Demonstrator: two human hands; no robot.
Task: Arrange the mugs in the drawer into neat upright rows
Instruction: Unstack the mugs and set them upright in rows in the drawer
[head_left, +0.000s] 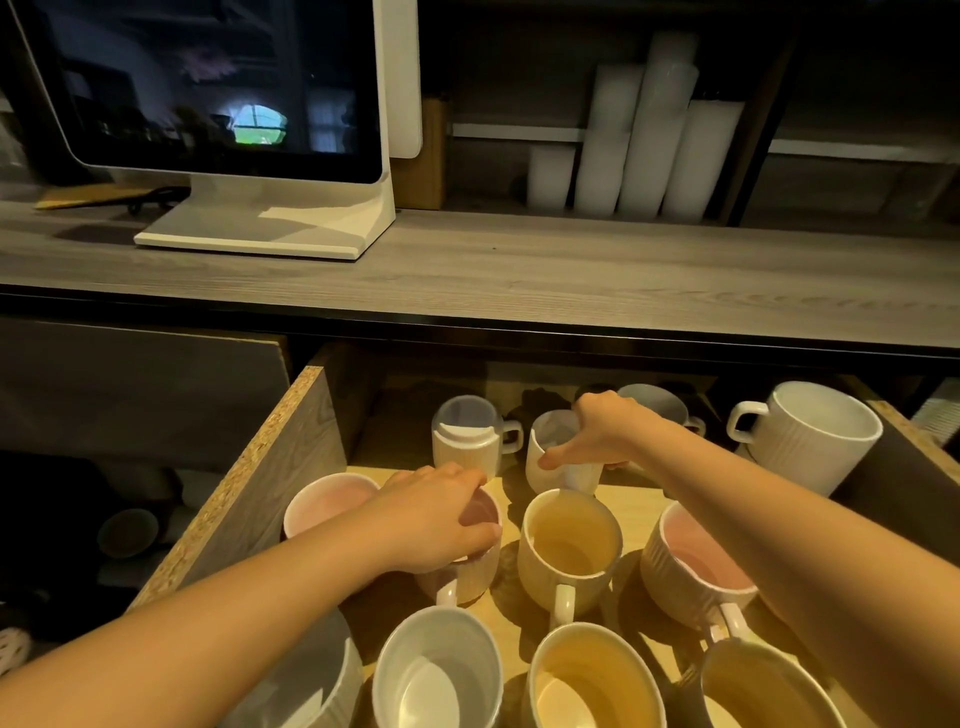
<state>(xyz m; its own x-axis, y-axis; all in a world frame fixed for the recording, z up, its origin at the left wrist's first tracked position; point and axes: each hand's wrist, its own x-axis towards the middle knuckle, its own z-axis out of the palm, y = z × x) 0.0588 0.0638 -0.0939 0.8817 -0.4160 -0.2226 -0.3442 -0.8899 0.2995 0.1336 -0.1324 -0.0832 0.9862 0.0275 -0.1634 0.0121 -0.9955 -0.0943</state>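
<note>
Several ribbed mugs (569, 545) stand upright, rims up.

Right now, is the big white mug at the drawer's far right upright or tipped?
Tipped: the big white mug leans with its mouth angled right.

Two bare forearms, no sleeves | left hand (434, 514) bare, no rings | right hand (605, 434) bare, no watch or glove
</note>
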